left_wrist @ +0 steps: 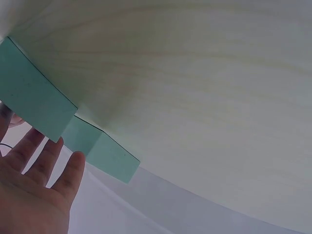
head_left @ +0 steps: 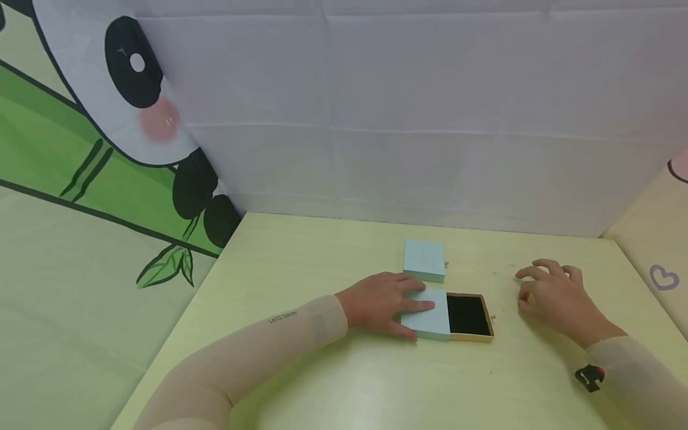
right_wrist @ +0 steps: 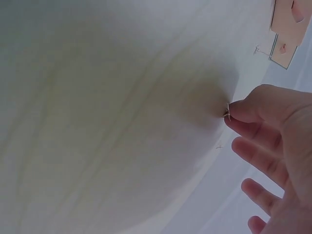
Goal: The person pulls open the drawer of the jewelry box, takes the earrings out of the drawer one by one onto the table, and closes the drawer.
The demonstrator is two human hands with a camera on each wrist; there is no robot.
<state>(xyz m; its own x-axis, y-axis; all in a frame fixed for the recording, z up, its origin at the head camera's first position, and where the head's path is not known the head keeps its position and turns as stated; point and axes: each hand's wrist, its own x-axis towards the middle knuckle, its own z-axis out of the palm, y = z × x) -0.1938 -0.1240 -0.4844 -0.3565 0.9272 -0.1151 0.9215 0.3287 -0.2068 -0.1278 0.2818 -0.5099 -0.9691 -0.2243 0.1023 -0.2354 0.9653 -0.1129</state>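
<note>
A light blue drawer-style jewelry box lies on the table with its black-lined tray slid partly out to the right. My left hand rests on the box's sleeve, fingers spread and straight. Over to the right of the tray, my right hand is low above the tabletop. Its thumb and forefinger pinch a tiny, thin silvery metal piece, while the other fingers are loosely bent. The piece's exact kind is too small to tell. Behind the first box lies a second light blue box, with its tray pushed in.
Tiny bits lie on the pale yellow table, among them a small thin piece beyond my right fingers and another thin piece near the boxes. A white cloth wall stands behind; a printed panda cloth hangs at left.
</note>
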